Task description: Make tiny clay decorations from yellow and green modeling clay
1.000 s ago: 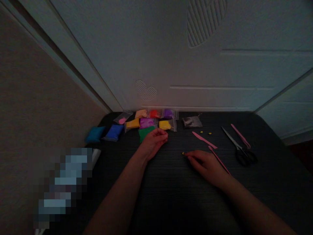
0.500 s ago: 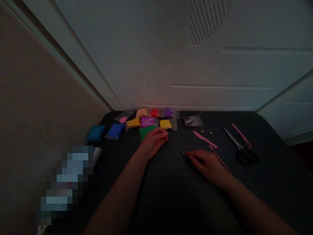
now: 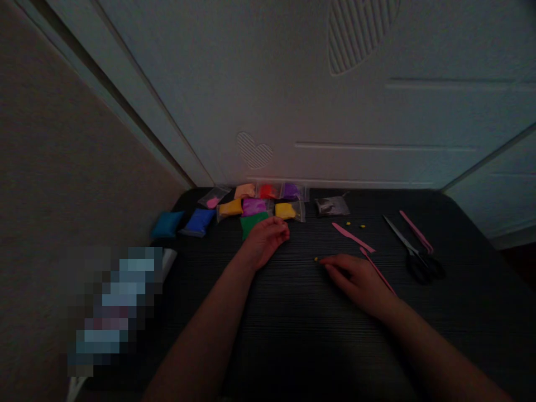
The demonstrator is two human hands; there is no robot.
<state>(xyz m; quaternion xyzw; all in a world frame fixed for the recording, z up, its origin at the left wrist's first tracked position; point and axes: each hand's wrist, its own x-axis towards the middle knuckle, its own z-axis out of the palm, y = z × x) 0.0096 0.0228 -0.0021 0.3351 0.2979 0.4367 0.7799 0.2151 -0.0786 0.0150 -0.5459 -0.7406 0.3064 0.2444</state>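
Observation:
Near the middle of the dark table, my right hand (image 3: 355, 279) rests with thumb and forefinger drawn together. At its fingertips is a tiny yellow clay piece (image 3: 316, 259). My left hand (image 3: 270, 237) is closed, fingers curled against the thumb, just in front of a green clay packet (image 3: 252, 223); whatever it may hold is hidden. Two more small yellow pieces, one (image 3: 348, 223) beside the other (image 3: 362, 226), lie beyond my right hand. A pink modelling knife (image 3: 354, 237) and a thin pink tool (image 3: 377, 271) lie close to that hand.
Several bagged clay packets line the back left, including a yellow packet (image 3: 285, 210) and a blue packet (image 3: 199, 221). A grey-looking bag (image 3: 332, 205) lies farther right. Scissors (image 3: 410, 248) and another pink tool (image 3: 415, 230) are at the right. A panelled white surface (image 3: 276, 106) rises behind.
The view has shifted slightly, so everything sits a little up and right. Both hands keep nearly the same pose and place.

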